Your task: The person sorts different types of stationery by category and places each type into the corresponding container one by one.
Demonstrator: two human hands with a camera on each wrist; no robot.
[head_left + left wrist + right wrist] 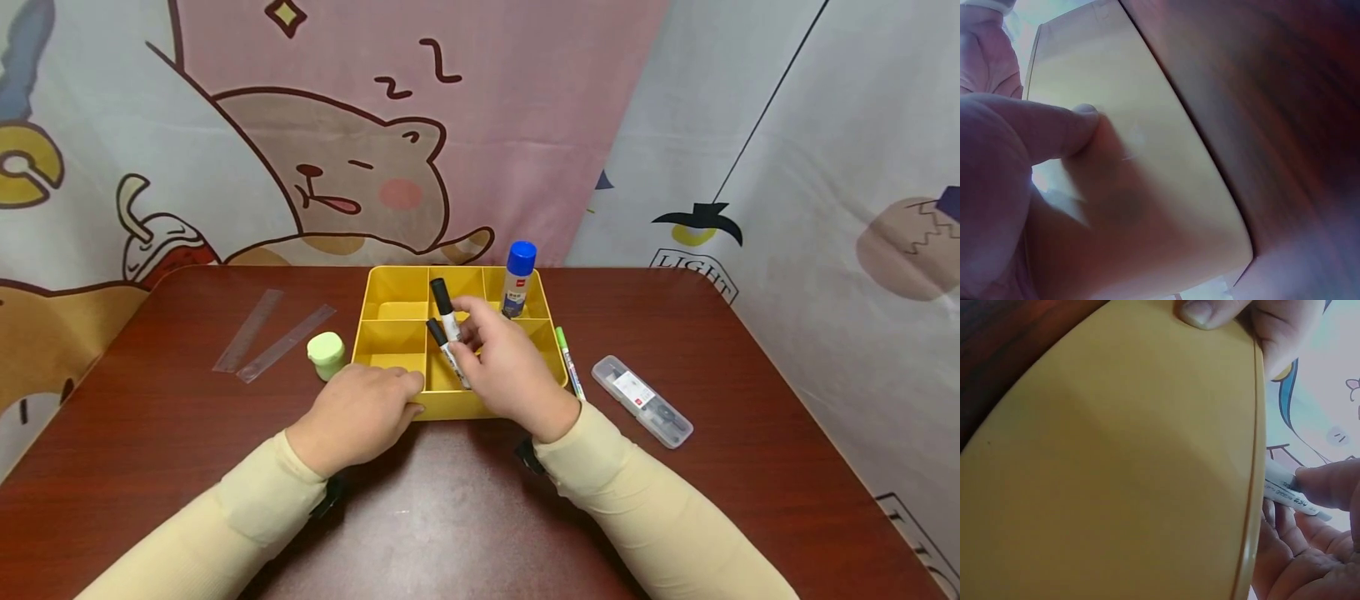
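Observation:
A yellow divided storage tray (457, 406) sits on the table. My left hand (360, 412) grips its front wall at the left; in the left wrist view the thumb (1075, 128) presses the outer face of that wall. Over the tray's front middle compartment, my right hand (502, 358) pinches a black-capped white marker (448, 317) between thumb and fingers. A second black-capped marker (442, 340) slants beside it, low in the compartment; whether the hand also holds it, I cannot tell. A blue-capped glue stick (517, 283) stands upright in the back right compartment.
Two clear rulers (251, 329) and a pale green lidded tub (326, 356) lie left of the tray. Along its right side rests a green-capped pen (568, 362). Farther right is a clear plastic case (642, 402) with dark tools inside. A printed cloth (525, 125) hangs behind the table.

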